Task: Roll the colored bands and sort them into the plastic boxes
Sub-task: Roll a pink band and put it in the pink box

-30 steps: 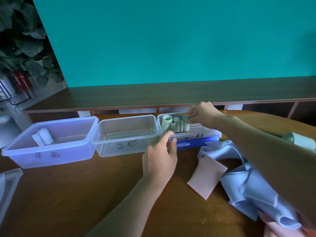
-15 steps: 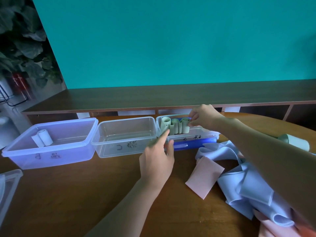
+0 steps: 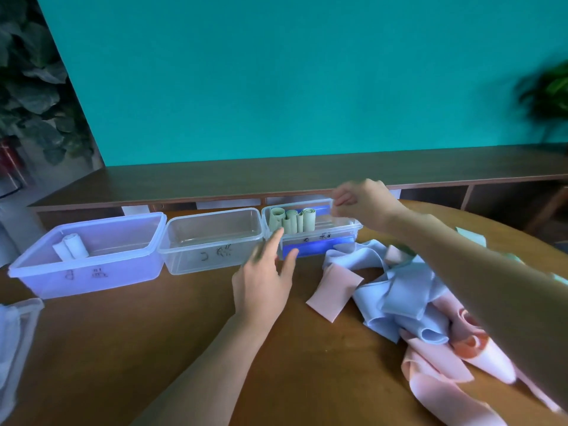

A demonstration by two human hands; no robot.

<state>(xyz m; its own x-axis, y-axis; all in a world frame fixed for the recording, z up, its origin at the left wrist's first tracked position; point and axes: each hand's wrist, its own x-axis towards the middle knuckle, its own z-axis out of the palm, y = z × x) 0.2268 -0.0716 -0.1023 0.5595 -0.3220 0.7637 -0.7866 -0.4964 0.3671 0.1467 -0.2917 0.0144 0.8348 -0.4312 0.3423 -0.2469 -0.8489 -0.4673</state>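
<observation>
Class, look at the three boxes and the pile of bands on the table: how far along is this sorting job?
Done: green rolls stand in the right box, and two pale rolls lie in the left box. In hand: nothing; the right hand hovers over the right box and the left hand is open before it. Left: the middle box holds nothing, and blue bands and pink bands lie unrolled.

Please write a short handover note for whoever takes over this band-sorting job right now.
Left hand: open, holds nothing, in front of the right box.
Right hand: fingers loosely curled above that box, seemingly holding nothing.
Done: green rolls stand in the right box; two pale rolls lie in the left box.
Middle box: no rolls.
Left: loose blue bands and pink bands on the table.
</observation>
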